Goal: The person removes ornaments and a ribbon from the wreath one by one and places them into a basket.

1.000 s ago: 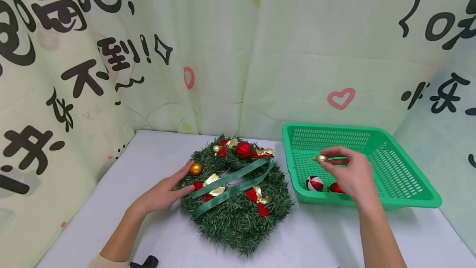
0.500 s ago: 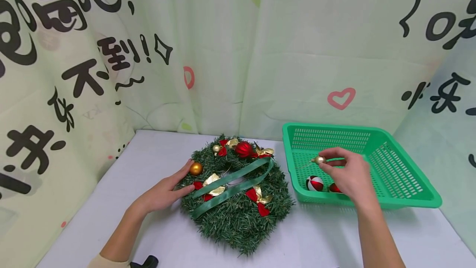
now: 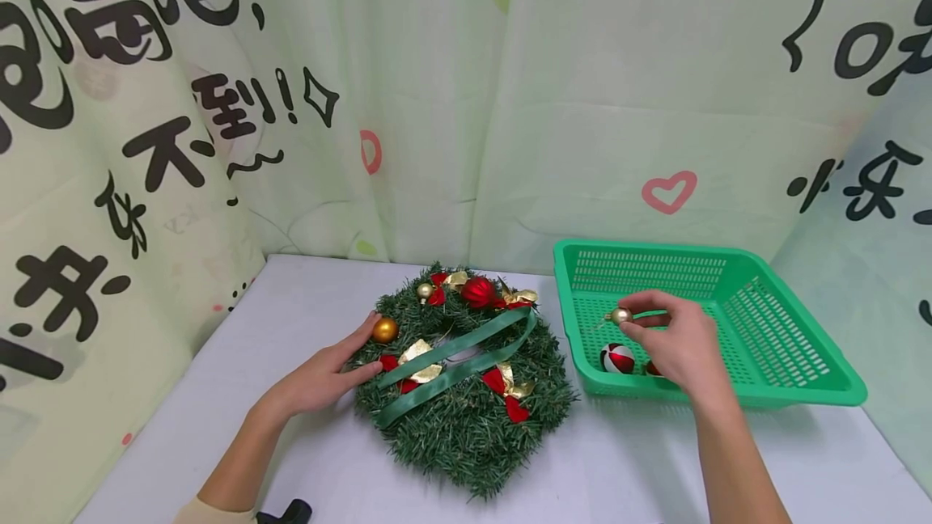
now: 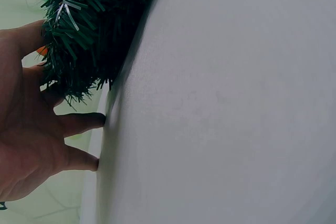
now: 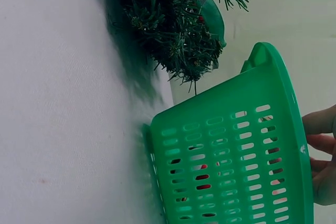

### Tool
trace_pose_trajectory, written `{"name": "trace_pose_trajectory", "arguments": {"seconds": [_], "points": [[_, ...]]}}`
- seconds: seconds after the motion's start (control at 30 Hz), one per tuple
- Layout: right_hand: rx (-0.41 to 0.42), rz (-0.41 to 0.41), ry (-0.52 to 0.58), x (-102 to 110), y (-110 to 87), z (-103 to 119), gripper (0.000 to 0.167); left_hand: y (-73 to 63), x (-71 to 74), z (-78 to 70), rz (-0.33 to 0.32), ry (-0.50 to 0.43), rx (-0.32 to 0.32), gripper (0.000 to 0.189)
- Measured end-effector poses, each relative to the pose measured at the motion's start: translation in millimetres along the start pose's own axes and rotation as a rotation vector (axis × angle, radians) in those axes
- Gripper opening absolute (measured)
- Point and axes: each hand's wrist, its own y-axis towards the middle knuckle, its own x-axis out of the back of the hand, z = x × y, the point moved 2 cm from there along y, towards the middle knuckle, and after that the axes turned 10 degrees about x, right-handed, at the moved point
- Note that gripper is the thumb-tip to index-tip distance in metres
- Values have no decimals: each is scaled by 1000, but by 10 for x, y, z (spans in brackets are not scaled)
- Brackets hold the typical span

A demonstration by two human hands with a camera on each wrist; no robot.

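A green wreath (image 3: pixel 473 447) lies on the table with red and gold bows, several baubles and a green ribbon (image 3: pixel 466 340) across it. My left hand (image 3: pixel 320 378) rests against its left edge, fingers spread, beside an orange-gold bauble (image 3: pixel 385 330). In the left wrist view, two fingertips of the left hand (image 4: pixel 31 114) touch the table below the wreath (image 4: pixel 94 30). Over the green basket (image 3: pixel 801 389), my right hand (image 3: pixel 680 342) pinches a small pale-gold bauble (image 3: pixel 621 315) between thumb and fingers. The right wrist view shows that hand (image 5: pixel 323 156) partly, behind the basket rim; the bauble is hidden there.
Inside the basket lie a red-and-white bauble (image 3: pixel 617 358) and a red one (image 3: pixel 651 368), mostly hidden by the right hand. The basket stands close to the wreath's right side on the white table (image 3: pixel 582 459). A printed curtain (image 3: pixel 437 103) hangs behind.
My right hand has shifted slightly left with the pale-gold bauble, covering more of the red bauble in the basket. The left hand and wreath have stayed put.
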Motion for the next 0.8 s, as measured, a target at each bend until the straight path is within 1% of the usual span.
{"name": "trace_pose_trajectory", "arguments": {"seconds": [0.23,0.4,0.47,0.8], "points": [[-6,14,12,-2,-2,-8,33,-2,-2,-7,0,2,11,82],[14,26,-10,-14,-3,-13,33,2,-1,-11,-5,5,3,81],[25,26,-17,-17,-3,-15,32,2,0,-14,-7,5,1,81],[28,22,-14,-23,-5,-14,31,-3,-1,-6,-3,5,4,81]]}}
